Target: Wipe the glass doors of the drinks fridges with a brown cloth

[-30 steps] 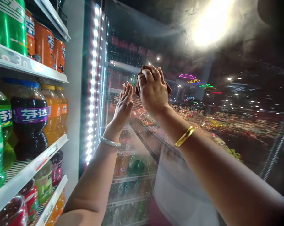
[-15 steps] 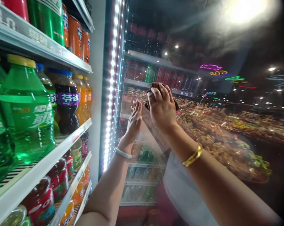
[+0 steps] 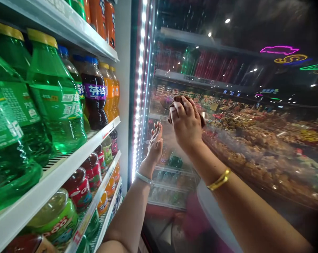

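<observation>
A large glass door (image 3: 180, 140) with reflections and hazy patches fills the middle and right of the view. My right hand (image 3: 185, 121), with a gold bracelet (image 3: 219, 180) at the wrist, presses a bunched brown cloth (image 3: 202, 119) to the glass. Its fingers are bent over the cloth, which shows above the knuckles and beside the thumb side. Lower and to the left, my left hand (image 3: 156, 142) is raised against the glass, fingers stretched out and holding nothing. A pale bangle (image 3: 143, 177) circles that wrist.
At the left, cooler shelves (image 3: 69, 158) hold green bottles (image 3: 57, 102), a dark purple-labelled bottle (image 3: 93, 92), orange bottles (image 3: 108, 91) and orange cans (image 3: 98, 17). A bright light strip (image 3: 140, 70) runs down beside the door. Heaped goods and neon shapes show in the glass.
The view has shifted, so the shelves sit further right and higher. My right hand stays pressed on the cloth, slightly moved against the glass. My left hand remains flat on the door.
</observation>
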